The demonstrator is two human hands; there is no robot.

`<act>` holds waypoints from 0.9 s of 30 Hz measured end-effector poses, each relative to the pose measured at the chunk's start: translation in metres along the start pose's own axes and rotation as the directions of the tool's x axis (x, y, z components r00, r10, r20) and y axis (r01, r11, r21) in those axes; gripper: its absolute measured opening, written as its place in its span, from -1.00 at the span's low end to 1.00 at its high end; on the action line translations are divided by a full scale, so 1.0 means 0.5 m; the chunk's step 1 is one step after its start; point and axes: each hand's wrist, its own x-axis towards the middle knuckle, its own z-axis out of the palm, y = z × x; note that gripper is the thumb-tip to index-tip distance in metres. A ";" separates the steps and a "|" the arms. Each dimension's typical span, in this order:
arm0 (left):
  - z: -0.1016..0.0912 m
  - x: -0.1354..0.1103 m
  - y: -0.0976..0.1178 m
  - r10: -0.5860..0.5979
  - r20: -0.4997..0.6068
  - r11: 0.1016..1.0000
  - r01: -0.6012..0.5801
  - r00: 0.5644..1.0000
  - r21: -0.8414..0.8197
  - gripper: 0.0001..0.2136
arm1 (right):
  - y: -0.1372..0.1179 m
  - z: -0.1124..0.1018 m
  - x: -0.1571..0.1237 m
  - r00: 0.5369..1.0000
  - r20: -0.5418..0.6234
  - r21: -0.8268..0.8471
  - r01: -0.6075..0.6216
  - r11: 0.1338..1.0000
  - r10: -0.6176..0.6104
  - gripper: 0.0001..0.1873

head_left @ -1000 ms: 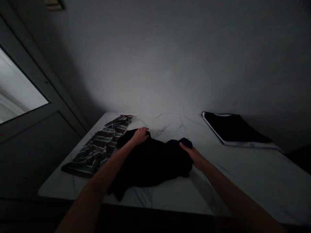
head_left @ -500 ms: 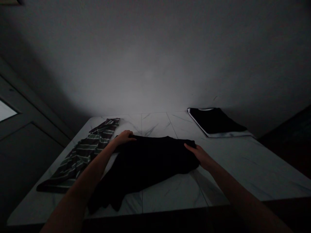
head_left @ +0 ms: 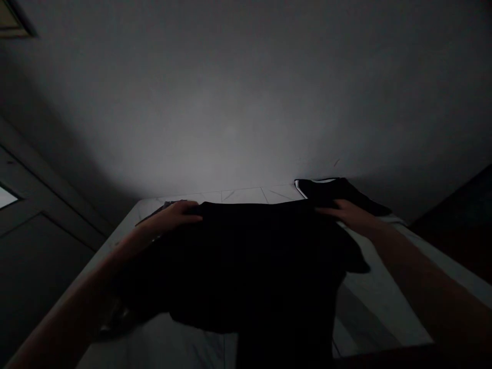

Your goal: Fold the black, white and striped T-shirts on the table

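A black shirt (head_left: 261,256) hangs spread between my two hands, raised off the table, its lower part drooping toward me. My left hand (head_left: 179,212) is closed on its upper left corner, thumb along the top edge. On the other side, my right hand (head_left: 346,212) pinches the upper right corner, and a short sleeve-like flap falls below it. The cloth is so dark that its folds and details do not show. Behind my left hand and arm, the striped garment (head_left: 163,206) is mostly covered.
The white marbled table (head_left: 384,287) stands against a grey wall (head_left: 230,102). A folded black garment with white edges (head_left: 353,197) lies at the back right. A panelled door (head_left: 38,256) is at the left, with a framed object (head_left: 13,23) high on the wall.
Both hands have lifted the black shirt off the table and moved farther apart, stretching its top edge. The striped garment has become largely hidden behind it.
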 end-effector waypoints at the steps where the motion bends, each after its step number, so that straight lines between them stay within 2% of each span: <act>1: 0.018 0.042 -0.014 0.012 -0.012 1.000 -0.012 1.000 0.006 -0.54 | 0.015 0.017 0.036 0.997 0.066 -0.074 0.053 0.996 -0.048 -0.56; 4: 0.093 0.135 -0.073 -0.022 0.022 0.999 0.023 1.000 -0.030 -0.55 | 0.087 0.070 0.121 0.983 0.169 -0.331 0.131 0.934 -0.078 -0.63; 6: 0.141 0.162 -0.112 -0.050 0.043 0.996 0.053 0.998 -0.077 -0.56 | 0.137 0.103 0.156 0.978 0.199 -0.490 0.155 0.858 -0.063 -0.72; 8: 0.173 0.171 -0.139 -0.042 0.047 0.994 0.047 0.998 -0.098 -0.58 | 0.168 0.134 0.176 0.978 0.202 -0.558 0.160 0.814 -0.054 -0.82; 11: 0.190 0.173 -0.155 0.005 -0.017 0.997 -0.006 1.000 -0.080 -0.62 | 0.177 0.172 0.194 0.974 0.203 -0.538 0.197 0.819 -0.101 -0.85; 14: 0.179 0.172 -0.146 0.046 -0.146 0.997 -0.055 0.988 -0.059 -0.66 | 0.163 0.199 0.206 0.947 0.258 -0.457 0.295 0.839 -0.192 -0.90; 17: 0.145 0.168 -0.120 0.080 -0.224 0.997 -0.082 0.971 -0.003 -0.71 | 0.144 0.213 0.218 0.932 0.259 -0.409 0.343 0.846 -0.253 -0.95; 20: 0.083 0.167 -0.078 0.123 -0.251 0.985 -0.086 0.960 0.151 -0.79 | 0.111 0.207 0.243 0.933 0.172 -0.395 0.360 0.845 -0.317 -0.92; 23: -0.009 0.168 -0.016 0.165 -0.296 0.942 -0.062 0.941 0.329 -0.84 | 0.042 0.172 0.279 0.913 0.037 -0.348 0.394 0.851 -0.407 -0.86; 25: -0.085 0.164 0.033 0.192 -0.366 0.903 -0.018 0.911 0.429 -0.83 | -0.027 0.132 0.298 0.873 -0.057 -0.249 0.458 0.853 -0.485 -0.84; 27: -0.164 0.153 0.083 0.224 -0.454 0.862 0.042 0.863 0.506 -0.82 | -0.107 0.079 0.305 0.825 -0.082 -0.134 0.547 0.826 -0.559 -0.80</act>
